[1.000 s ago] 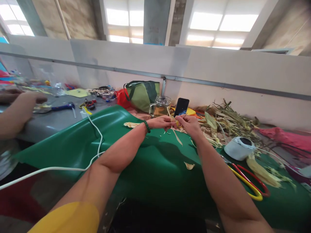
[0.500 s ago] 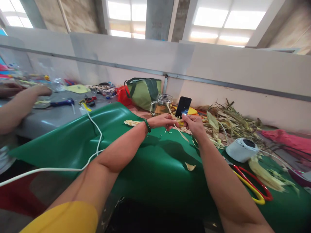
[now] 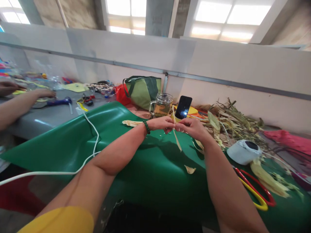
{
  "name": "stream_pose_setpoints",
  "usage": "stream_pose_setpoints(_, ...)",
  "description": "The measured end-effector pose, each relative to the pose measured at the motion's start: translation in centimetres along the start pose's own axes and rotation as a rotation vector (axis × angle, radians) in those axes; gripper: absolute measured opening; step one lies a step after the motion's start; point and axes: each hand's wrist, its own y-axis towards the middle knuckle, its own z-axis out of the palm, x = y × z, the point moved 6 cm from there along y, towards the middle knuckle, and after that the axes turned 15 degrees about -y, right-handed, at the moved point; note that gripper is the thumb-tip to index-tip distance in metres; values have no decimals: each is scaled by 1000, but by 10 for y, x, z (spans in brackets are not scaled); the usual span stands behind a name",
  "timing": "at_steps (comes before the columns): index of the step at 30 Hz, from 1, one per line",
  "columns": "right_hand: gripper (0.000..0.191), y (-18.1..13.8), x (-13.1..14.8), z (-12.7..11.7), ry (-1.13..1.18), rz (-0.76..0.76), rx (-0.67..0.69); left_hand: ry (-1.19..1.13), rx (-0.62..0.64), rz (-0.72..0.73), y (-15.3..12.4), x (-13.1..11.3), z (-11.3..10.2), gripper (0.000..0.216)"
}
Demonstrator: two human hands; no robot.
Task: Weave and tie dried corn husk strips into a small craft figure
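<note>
A pale strip of corn husk (image 3: pixel 177 141) runs upright between my hands, its lower end hanging over the green sheet (image 3: pixel 97 136). My left hand (image 3: pixel 163 123), below a green bead bracelet, is closed in a pinch on the strip. Meeting it from the right, my right hand (image 3: pixel 193 127) also pinches at the strip, fingertips touching the left ones. The exact grip is too small to make out. Behind my left wrist lies a bundle of husk strips (image 3: pixel 131 123). A small husk scrap (image 3: pixel 190 169) rests nearer me on the sheet.
A glass mug (image 3: pixel 162 108) and a leaning phone (image 3: pixel 184 107) stand just beyond my hands. Dried husks (image 3: pixel 235 119) pile at right, near a white roll (image 3: pixel 243 152) and red-and-yellow-handled scissors (image 3: pixel 259 191). A white cable (image 3: pixel 93 144) crosses at left. A co-worker's arm (image 3: pixel 21 103) is far left.
My right hand has turned over and closed against the left fingertips. The husk strip has swung from slanting to nearly upright. The view has shifted slightly.
</note>
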Motion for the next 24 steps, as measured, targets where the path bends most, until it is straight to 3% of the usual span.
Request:
stream_pose_setpoints(3, 41, 2, -14, -3, 73, 55, -13, -146, -139, 59, -1, -7, -5, 34)
stream_pose_setpoints(6, 41, 3, -18, -9, 159, 96, -144, -422, -308, 140, -3, -12, -9, 45)
stream_pose_setpoints(8, 38, 2, -15, -12, 165, 90, -258, -532, -355, 142, -2, -10, -8, 48)
stream_pose_setpoints(11, 29, -1, -5, -13, 40, 51, -350, -514, -325, 184, 0, -11, -2, 47)
stream_pose_setpoints(15, 25, 0, -1, -4, -84, 45, -264, -343, -355, 309, -1, -15, -5, 45)
stream_pose_setpoints(21, 30, -7, 3, -18, -11, 31, -362, -258, -276, 276, 1, -18, 0, 31)
stream_pose_setpoints(24, 23, -10, 7, -23, -7, 13, -399, -249, -242, 259, 1, -17, 3, 28)
